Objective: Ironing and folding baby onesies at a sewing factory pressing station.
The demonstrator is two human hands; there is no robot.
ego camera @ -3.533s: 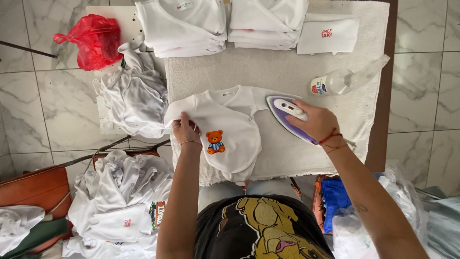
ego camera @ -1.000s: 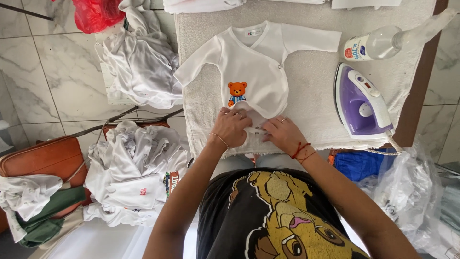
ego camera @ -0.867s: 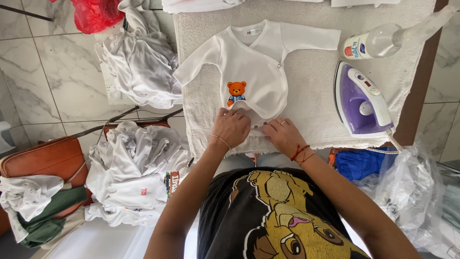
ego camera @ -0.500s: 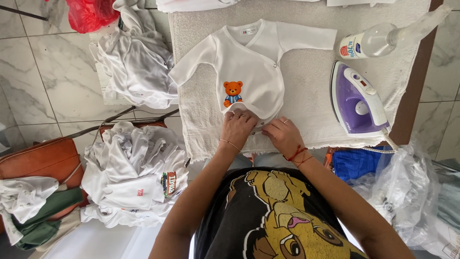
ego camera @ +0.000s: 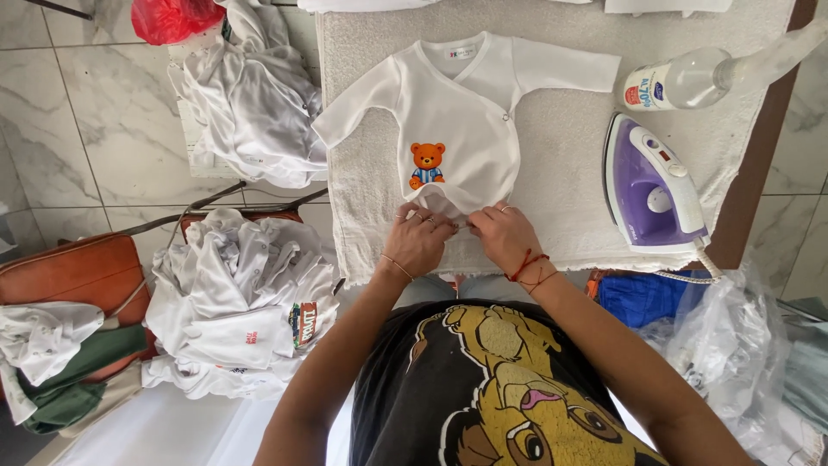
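A white baby bodysuit (ego camera: 470, 103) with an orange teddy bear print (ego camera: 427, 164) lies spread on a grey towel (ego camera: 561, 190) covering the table, sleeves out to both sides. My left hand (ego camera: 420, 242) and my right hand (ego camera: 502, 235) meet at its lower hem, near the table's front edge. The fingers of both pinch the fabric of the bodysuit's bottom flap, which is bunched up under them.
A purple and white iron (ego camera: 653, 188) rests on the towel to the right, with a clear spray bottle (ego camera: 690, 79) behind it. Piles of white garments (ego camera: 237, 302) lie at left, more on a stool (ego camera: 254, 95). A red bag (ego camera: 172, 17) and plastic bags (ego camera: 733, 345) flank the table.
My right hand has left the iron, which now rests at right. The bodysuit lies spread flat and both hands have come to its lower hem, gathering the fabric.
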